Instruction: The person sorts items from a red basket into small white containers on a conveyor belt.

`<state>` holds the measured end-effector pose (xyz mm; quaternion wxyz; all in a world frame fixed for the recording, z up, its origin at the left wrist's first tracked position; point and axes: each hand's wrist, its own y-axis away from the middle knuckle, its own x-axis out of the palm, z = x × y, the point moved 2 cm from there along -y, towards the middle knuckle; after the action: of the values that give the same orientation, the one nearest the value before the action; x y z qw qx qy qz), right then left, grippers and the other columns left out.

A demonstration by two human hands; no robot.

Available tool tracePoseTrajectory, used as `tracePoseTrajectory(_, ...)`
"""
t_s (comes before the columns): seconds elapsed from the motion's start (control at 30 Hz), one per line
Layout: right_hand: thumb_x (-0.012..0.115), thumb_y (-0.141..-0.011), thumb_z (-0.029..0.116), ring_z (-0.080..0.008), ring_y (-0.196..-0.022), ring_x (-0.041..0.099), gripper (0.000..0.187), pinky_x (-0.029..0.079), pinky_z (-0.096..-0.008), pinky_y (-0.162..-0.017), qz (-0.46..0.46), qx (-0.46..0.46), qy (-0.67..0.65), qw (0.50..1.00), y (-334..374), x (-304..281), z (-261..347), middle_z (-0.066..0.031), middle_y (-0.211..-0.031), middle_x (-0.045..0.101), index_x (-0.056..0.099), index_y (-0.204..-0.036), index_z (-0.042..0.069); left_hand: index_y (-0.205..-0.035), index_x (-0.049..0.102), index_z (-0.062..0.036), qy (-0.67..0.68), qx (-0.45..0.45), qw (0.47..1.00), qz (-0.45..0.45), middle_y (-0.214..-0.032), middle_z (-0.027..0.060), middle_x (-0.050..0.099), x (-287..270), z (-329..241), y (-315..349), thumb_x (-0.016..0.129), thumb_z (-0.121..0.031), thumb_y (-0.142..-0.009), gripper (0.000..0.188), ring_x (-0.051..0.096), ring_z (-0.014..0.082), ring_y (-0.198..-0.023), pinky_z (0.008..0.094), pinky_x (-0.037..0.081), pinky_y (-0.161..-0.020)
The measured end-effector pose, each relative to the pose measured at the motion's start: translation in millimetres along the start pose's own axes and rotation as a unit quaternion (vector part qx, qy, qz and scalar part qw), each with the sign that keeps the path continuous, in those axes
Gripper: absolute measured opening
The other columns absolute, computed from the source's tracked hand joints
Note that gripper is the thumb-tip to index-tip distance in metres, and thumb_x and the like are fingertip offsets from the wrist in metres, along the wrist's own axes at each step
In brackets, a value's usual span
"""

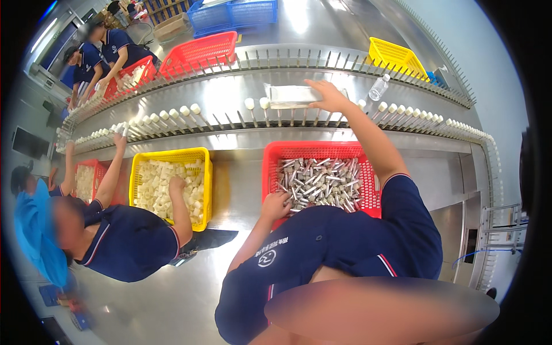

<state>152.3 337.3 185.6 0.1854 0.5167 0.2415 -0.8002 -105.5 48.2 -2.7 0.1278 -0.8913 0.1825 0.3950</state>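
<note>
At the left of the frame a co-worker's hand [177,185] rested in the yellow plastic basket of white caps [202,190], close beside our own station. A stray elbow from that side could have nudged our basket along the steel desk [241,190].

Just right of it, at lower centre, our left hand [276,204] sat at the lower left corner of the red plastic basket [322,148], fingers curled into the heap of short silver metal tubes [322,181]. We could not tell whether it had closed on any tubes or only lay on them. The tubes lay loose and crossed, so a hasty pull might have dragged some over the low rim onto the desk.

Higher up, at upper centre, our right hand [328,95] was stretched far out, lying flat with the fingers spread on the right end of the clear rectangular plastic tray [290,96]. That tray sat on the steel conveyor of upright pegs [230,118]. With the arm at full reach and pressing one end only, we judged that the tray could tip or slide and catch on the pegs.

Further right, a small clear plastic bottle [378,88] stood near that hand, and a sweep of the wrist could have knocked it over.
</note>
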Motion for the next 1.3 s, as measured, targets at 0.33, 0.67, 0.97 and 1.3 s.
tracePoseTrajectory(0.33, 0.075, -0.072, 0.03, -0.0336, -0.111, 0.048, 0.082, 0.035, -0.0444, -0.098, -0.048, -0.023, -0.028, 0.998, -30, -20, 32, -0.0152, -0.123, 0.055, 0.035, -0.142, 0.014, -0.096, 0.065, -0.011, -0.014, 0.013, 1.0, -0.005, -0.084, 0.0073, 0.063, 2, 12, 0, 0.062, -0.025, -0.072, 0.028, 0.062, 0.0253, -0.083, 0.0413, 0.047, -0.069)
tracePoseTrajectory(0.67, 0.074, -0.071, 0.026, -0.0345, -0.119, 0.045, 0.079, 0.033, -0.0424, -0.103, 0.044, 0.022, -0.022, 0.999, -12, 11, 11, -0.0167, -0.127, 0.053, 0.038, -0.141, 0.016, -0.088, 0.065, -0.0078, 0.032, 0.004, 0.999, -0.028, -0.077, 0.0098, 0.062, 4, 13, -2, 0.061, -0.023, -0.074, 0.021, 0.062, 0.0282, -0.077, 0.0422, 0.048, -0.067)
tracePoseTrajectory(0.97, 0.073, -0.074, 0.028, -0.0333, -0.108, 0.05, 0.077, 0.036, -0.0464, -0.095, 0.002, -0.079, -0.011, 0.997, -73, 5, 69, -0.0138, -0.114, 0.059, 0.037, -0.142, 0.021, -0.084, 0.065, -0.0076, 0.055, -0.028, 0.997, -0.034, -0.075, 0.0106, 0.062, 3, 20, -4, 0.06, -0.021, -0.074, 0.017, 0.062, 0.0293, -0.073, 0.0426, 0.049, -0.067)
tracePoseTrajectory(1.3, 0.072, -0.076, 0.036, -0.031, -0.116, 0.047, 0.073, 0.035, -0.0479, -0.096, -0.011, -0.13, 0.016, 0.991, -152, 76, 119, -0.0101, -0.121, 0.056, 0.041, -0.138, 0.017, -0.078, 0.062, -0.0052, 0.055, -0.045, 0.997, -0.018, -0.074, 0.0141, 0.062, 5, 17, -6, 0.059, -0.021, -0.074, 0.017, 0.062, 0.0326, -0.071, 0.0445, 0.049, -0.066)
